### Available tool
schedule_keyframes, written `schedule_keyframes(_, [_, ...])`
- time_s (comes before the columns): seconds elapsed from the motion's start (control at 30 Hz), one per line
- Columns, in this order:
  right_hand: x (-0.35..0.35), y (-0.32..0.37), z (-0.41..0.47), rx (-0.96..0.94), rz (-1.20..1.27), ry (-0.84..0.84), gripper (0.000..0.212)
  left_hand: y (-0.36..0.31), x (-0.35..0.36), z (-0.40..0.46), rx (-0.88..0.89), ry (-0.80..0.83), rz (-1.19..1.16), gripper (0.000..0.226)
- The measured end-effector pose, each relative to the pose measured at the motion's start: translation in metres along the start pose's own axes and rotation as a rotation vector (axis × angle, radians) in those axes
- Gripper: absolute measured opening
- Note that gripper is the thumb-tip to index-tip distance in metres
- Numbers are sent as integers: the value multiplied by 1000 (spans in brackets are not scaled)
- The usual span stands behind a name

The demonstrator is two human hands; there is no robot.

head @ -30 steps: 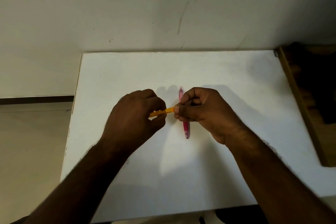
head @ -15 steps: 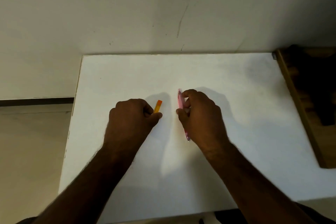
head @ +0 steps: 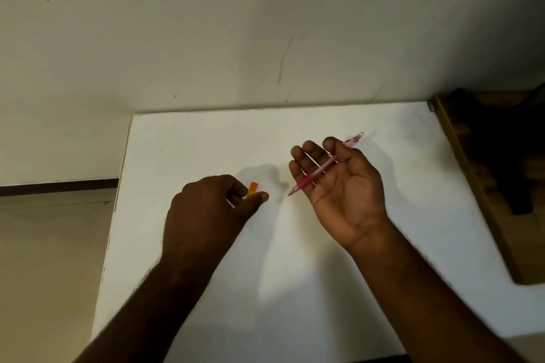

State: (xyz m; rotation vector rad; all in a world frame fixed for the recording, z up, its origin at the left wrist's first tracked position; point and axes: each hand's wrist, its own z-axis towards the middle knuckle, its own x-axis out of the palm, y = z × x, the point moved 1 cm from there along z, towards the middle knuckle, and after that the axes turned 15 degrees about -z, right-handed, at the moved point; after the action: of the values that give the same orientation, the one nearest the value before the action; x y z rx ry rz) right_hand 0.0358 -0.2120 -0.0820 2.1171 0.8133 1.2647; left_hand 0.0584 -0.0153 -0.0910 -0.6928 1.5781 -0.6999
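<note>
Pink pen [head: 305, 181] now across right grip [head: 345, 188]

A plain indoor room, home or office I cannot tell — a white worktop [head: 206, 141] against a pale, scratched wall [head: 206, 23], a tan floor [head: 44, 274], brown wooden furniture [head: 486, 203] beside it.

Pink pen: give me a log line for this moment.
left hand grips orange pen | right hand palm up, holds pink pen | white table beneath both
</note>
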Motion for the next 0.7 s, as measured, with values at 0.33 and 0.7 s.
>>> schedule_keyframes(0.33, [-3, 6, -4, -81, 249, 142, 49, -3, -1, -3, 105, 39, -1, 30])
schedule_keyframes(0.7, [-4, 5, -5, -115, 263, 122, 48, -6, -2, -7, 173, 83, -32, 27])
